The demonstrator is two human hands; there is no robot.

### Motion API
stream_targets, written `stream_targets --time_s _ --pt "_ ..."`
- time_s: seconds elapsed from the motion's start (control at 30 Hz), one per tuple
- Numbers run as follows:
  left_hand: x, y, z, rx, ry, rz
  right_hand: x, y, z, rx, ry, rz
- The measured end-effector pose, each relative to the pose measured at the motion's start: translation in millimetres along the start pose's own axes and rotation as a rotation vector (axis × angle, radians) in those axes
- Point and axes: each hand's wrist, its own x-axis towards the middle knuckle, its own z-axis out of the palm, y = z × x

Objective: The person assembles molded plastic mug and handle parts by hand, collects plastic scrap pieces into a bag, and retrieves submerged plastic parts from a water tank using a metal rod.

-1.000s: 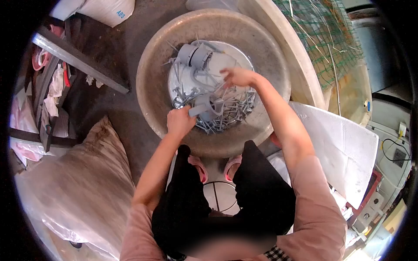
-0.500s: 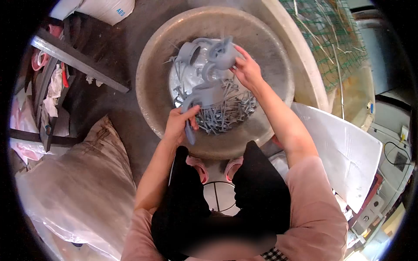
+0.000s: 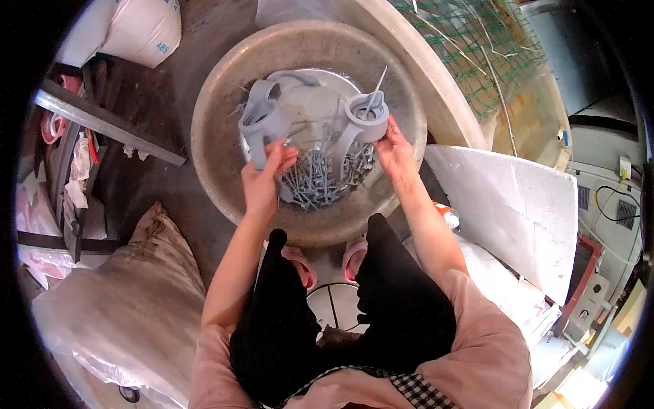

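My left hand [image 3: 264, 178] closes around the lower end of a grey moulded plastic part [image 3: 266, 126] with a round collar and a curved handle. My right hand [image 3: 396, 153] grips the side of a similar grey plastic part [image 3: 366, 129], its ring facing up and a thin spike standing out of the opening. Both parts are held over a large round basin [image 3: 218, 170]. Below them lies a heap of thin grey plastic sprues [image 3: 317, 180]. Beyond my left hand, another grey collar-shaped part [image 3: 261, 90] shows at the basin's far left, partly hidden.
A full sack [image 3: 129, 273] stands at the left, below a metal bar [image 3: 109, 126]. White bags [image 3: 143, 31] marked ABS lie at the far left. A white foam board [image 3: 511, 211] and a spray can [image 3: 446, 215] are on the right, with green netting [image 3: 470, 54] behind.
My left hand has moved left with its part, and the right hand has come down and nearer. The right-hand part is now turned with its ring upward. The head view has shifted slightly.
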Motion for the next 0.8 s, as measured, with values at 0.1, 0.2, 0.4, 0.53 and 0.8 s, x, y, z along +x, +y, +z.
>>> stream_targets --time_s 0.1,0.2,0.4,0.53,0.8 --pt "-0.3 -31.6 16.2 0.211 0.094 -0.04 -13.0 27.2 7.7 0.097 0.064 0.06" --pt "-15.2 -51.5 26.7 0.02 0.142 -0.078 -21.0 43.6 11.5 0.201 -0.023 0.088" --pt "-6.5 -33.4 8.3 0.088 0.24 -0.144 -23.1 -0.8 7.1 -0.353 -0.091 0.438" --pt "-11.2 -24.8 -1.3 0.203 0.107 -0.08 -6.4 -20.3 26.3 -0.642 -0.156 0.358" --pt "-14.6 -31.8 -20.2 0.447 -0.041 0.059 -0.2 -15.7 65.9 -1.56 -0.598 0.329"
